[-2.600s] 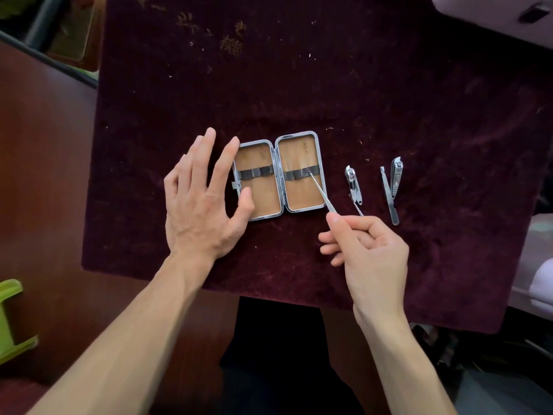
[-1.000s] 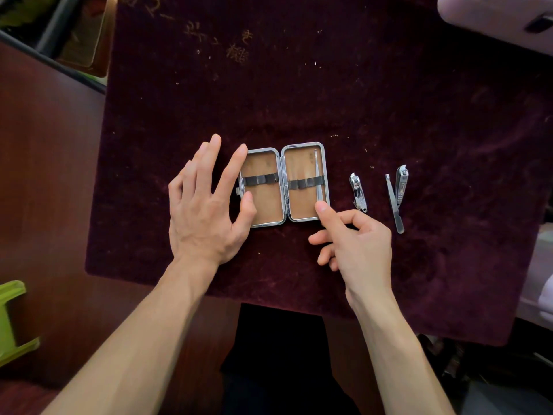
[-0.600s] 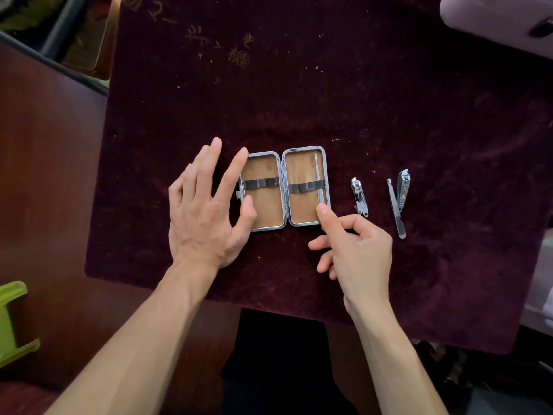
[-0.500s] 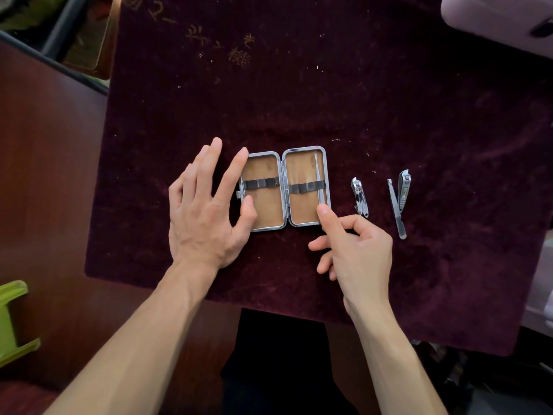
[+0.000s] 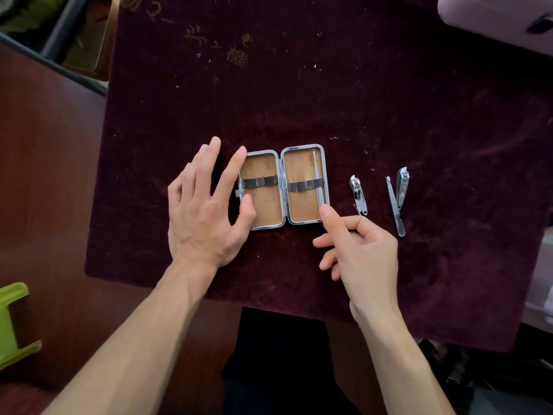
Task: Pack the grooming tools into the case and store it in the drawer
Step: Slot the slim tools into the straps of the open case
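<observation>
A small metal-rimmed case (image 5: 263,217) lies open flat on the dark red cloth (image 5: 329,85), tan lining up, an elastic band across each half. A thin metal pick (image 5: 317,175) sits tucked under the band along the right half's right edge. My left hand (image 5: 203,211) rests spread against the case's left side, thumb on its rim. My right hand (image 5: 359,253) has its forefinger tip on the pick's lower end, other fingers loosely curled. To the right lie a small nail clipper (image 5: 358,195), a slim file (image 5: 395,208) and a larger clipper (image 5: 402,187).
The cloth covers a dark wooden table (image 5: 45,175). A pale lilac box (image 5: 496,19) sits at the far right corner. A green plastic object (image 5: 12,322) shows at the left edge. Clutter lies beyond the table's far left corner.
My right hand slid the thin pick under the right half's band and stood it along the right edge; its forefinger now rests on the lower end. My left hand stayed put.
</observation>
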The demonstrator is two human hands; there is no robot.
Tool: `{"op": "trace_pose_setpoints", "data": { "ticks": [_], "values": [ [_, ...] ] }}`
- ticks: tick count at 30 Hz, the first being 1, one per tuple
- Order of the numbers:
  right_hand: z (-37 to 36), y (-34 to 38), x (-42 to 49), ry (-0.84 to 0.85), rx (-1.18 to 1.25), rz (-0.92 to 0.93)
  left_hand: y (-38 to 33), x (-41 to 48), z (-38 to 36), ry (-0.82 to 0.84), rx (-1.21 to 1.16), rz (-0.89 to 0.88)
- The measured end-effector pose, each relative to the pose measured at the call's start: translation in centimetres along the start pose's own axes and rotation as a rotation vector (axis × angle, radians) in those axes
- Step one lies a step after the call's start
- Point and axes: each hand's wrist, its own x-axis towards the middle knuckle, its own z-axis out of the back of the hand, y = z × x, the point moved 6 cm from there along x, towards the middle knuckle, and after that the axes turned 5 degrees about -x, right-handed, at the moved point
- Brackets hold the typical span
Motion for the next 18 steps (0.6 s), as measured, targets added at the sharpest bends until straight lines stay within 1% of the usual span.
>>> {"op": "trace_pose_setpoints", "data": {
  "ticks": [3, 6, 10, 14, 18],
  "values": [
    [2.1, 0.3, -1.2, -0.052, -0.045, 0.110, 0.0, -0.1, -0.1, -0.002, -0.008, 0.003],
    [4.7, -0.4, -2.0, -0.172, -0.142, 0.211, 0.0, 0.0, 0.0, -0.006, -0.013, 0.001],
    [7.2, -2.2, -2.1, -0.299, -0.326, 0.257, 0.0, 0.0, -0.1, -0.012, -0.015, -0.002],
    [7.7, -3.3, -2.0, -0.354, -0.416, 0.319, 0.0, -0.1, -0.1, -0.018, -0.019, 0.002],
    [7.4, -3.4, -1.9, -0.376, -0.422, 0.356, 0.1, 0.0, 0.0, -0.020, -0.022, 0.003]
  ]
}}
